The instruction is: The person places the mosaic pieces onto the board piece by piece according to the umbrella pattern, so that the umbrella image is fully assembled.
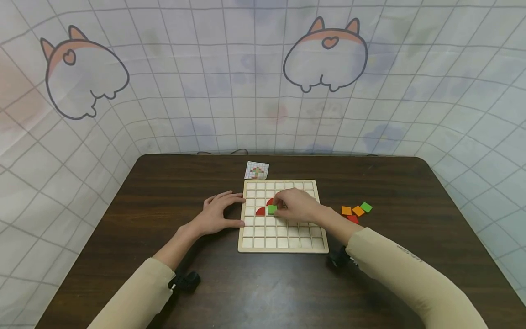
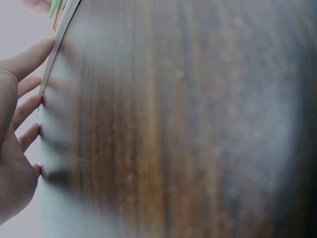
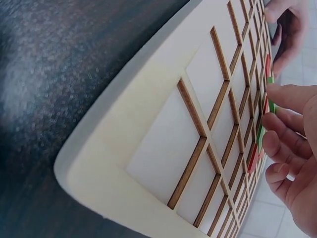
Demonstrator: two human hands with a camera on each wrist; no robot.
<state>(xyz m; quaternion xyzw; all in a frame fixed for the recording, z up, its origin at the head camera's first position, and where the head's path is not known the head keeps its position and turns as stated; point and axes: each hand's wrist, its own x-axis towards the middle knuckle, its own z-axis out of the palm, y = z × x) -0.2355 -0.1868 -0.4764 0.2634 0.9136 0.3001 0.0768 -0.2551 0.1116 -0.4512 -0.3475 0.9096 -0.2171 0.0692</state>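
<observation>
A square wooden grid board [image 1: 283, 243] with pale cells lies on the table. My right hand [image 1: 297, 205] is over its middle and pinches a green square tile [image 1: 272, 209] between thumb and fingertips, as the right wrist view also shows. Just left of that tile, a red quarter-round tile [image 1: 260, 211] sits in a cell. Another red tile [image 1: 269, 201] shows above it, partly hidden by the fingers. My left hand [image 1: 215, 214] is spread, its thumb and fingertips touching the board's left edge. In the left wrist view, the thumb [image 2: 34, 58] rests right at that edge.
Right of the board lie loose tiles: an orange one [image 1: 346, 210], a second orange one [image 1: 358, 211], a green one [image 1: 366, 207] and a red one [image 1: 352, 219]. A small picture card [image 1: 256, 170] with a coloured pattern lies behind the board. Patterned cloth [image 1: 255, 91] hangs behind the dark table [image 1: 181, 178].
</observation>
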